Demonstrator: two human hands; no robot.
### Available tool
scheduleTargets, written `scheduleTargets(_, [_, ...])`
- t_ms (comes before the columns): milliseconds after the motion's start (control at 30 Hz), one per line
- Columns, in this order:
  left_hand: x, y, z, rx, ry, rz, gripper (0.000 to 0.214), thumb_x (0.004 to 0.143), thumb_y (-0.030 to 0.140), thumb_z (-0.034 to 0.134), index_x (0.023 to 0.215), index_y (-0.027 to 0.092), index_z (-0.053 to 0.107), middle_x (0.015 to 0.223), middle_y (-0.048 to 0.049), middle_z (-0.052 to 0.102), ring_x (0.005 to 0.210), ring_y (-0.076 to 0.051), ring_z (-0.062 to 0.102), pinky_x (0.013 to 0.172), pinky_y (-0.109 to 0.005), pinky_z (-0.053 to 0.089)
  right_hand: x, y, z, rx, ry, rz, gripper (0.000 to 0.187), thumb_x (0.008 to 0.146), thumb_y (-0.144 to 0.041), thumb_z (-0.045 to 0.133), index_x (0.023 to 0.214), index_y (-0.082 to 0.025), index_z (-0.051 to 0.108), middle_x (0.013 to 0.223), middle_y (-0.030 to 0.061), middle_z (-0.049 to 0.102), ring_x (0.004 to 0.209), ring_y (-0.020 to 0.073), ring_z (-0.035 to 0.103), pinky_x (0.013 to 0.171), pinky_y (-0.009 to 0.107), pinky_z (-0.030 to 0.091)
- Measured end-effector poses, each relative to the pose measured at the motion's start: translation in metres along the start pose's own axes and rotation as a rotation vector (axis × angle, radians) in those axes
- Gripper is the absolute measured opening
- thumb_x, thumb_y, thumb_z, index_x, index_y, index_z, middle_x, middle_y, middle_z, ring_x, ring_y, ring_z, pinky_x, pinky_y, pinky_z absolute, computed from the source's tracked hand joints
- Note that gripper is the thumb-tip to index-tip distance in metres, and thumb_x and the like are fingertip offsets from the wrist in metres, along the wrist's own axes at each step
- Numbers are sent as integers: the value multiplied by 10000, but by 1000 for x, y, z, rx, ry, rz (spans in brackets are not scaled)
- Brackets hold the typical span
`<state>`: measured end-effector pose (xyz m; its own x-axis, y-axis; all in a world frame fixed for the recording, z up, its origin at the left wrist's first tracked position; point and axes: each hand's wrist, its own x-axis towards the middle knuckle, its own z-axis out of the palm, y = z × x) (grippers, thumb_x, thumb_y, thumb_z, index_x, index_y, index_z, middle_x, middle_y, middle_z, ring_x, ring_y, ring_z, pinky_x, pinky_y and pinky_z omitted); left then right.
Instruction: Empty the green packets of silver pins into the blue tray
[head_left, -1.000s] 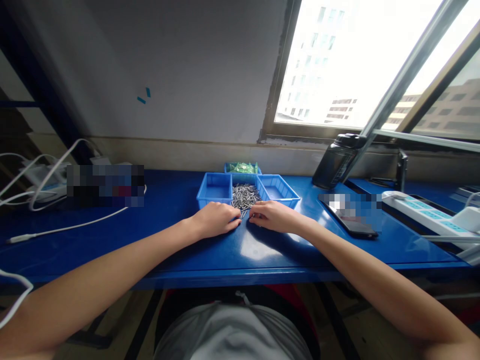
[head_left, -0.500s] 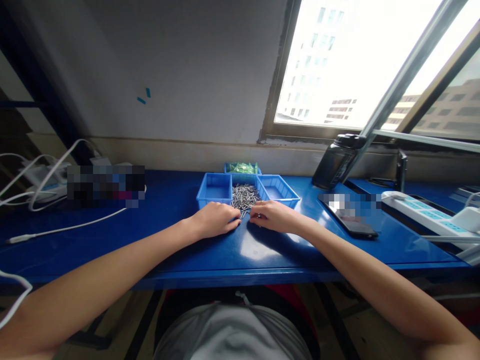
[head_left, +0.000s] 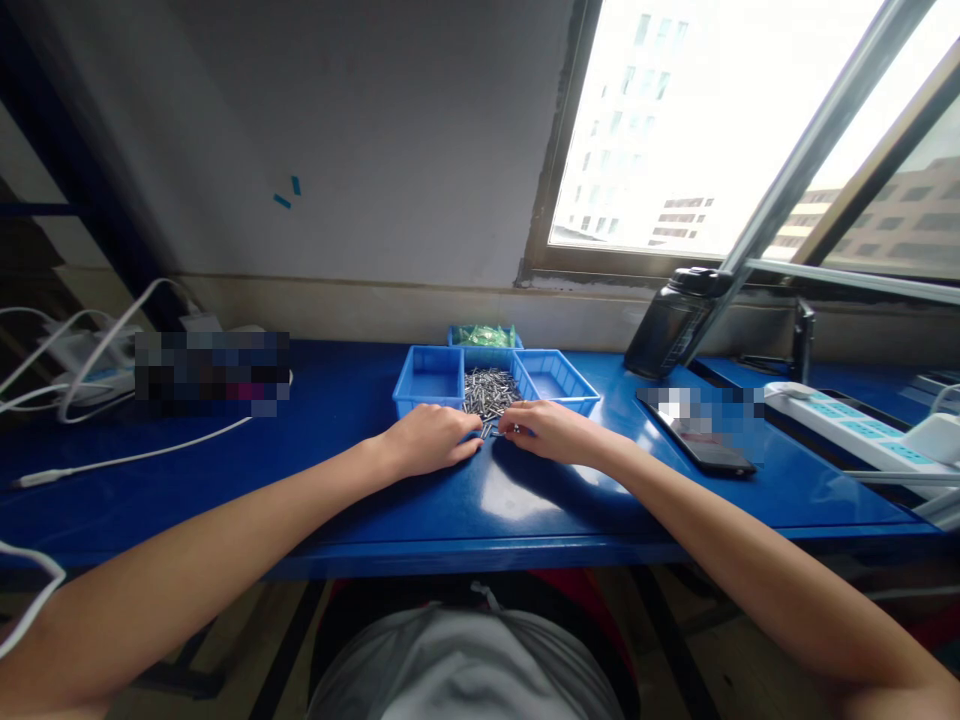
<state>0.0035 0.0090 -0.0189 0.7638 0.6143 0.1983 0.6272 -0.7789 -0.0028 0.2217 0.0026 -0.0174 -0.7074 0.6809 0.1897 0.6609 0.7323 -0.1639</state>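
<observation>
A heap of slender silvery metal fasteners (head_left: 491,390) lies between two blue bins, and a few loose ones spill toward me. My left hand (head_left: 431,440) rests at the near left side of this heap, its fingers bent and its thumb below them; what the tips pinch, if anything, is too small to make out. Opposite it, my right hand (head_left: 551,430) is curled, with small shiny metal at its fingers that looks like one or more of the fasteners. Only a narrow gap separates the two sets of fingertips.
A left blue bin (head_left: 429,378) and a right blue bin (head_left: 559,380) flank the heap. Behind stands another bin with green plastic packets (head_left: 486,337). Farther right are a black bottle (head_left: 671,325), a phone (head_left: 701,440) and a power strip (head_left: 855,425). White cables (head_left: 150,455) lie left.
My right fingers have shifted slightly, and a little more metal shows at their tips. The left hand has hardly moved. The bins stay in place.
</observation>
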Motion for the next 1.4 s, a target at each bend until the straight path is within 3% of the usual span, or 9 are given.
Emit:
scheduleTargets(700, [0,2,0,-7,3,91,234,884,338,432,917,204,620,859,-21,674,787,-180,640,612,-230,414,-2,-11,-3,40,62,-91,181,843,-143,458,920,-183,616,849,43,621,689,122,554,630,218,403])
scheduleTargets(900, [0,3,-1,-1,8,92,205,877,336,453,941,205,596,866,-14,677,770,-177,640,594,-223,401,-2,-12,-4,62,31,-117,167,837,-139,471,905,-174,620,843,47,623,696,124,553,631,218,410])
scheduleTargets(1133, [-1,4,-1,18,4,153,213,886,305,424,808,193,588,815,-3,675,714,-154,631,550,-213,366,-2,-13,-4,94,29,-116,159,843,-150,477,926,-175,610,870,44,631,718,123,557,656,218,415])
scheduleTargets(1400, [0,2,1,21,1,128,221,885,309,422,861,205,615,818,-7,679,741,-168,638,564,-223,373,0,-9,-3,22,-13,-70,209,870,-190,444,948,-171,637,859,59,631,734,141,576,663,237,422])
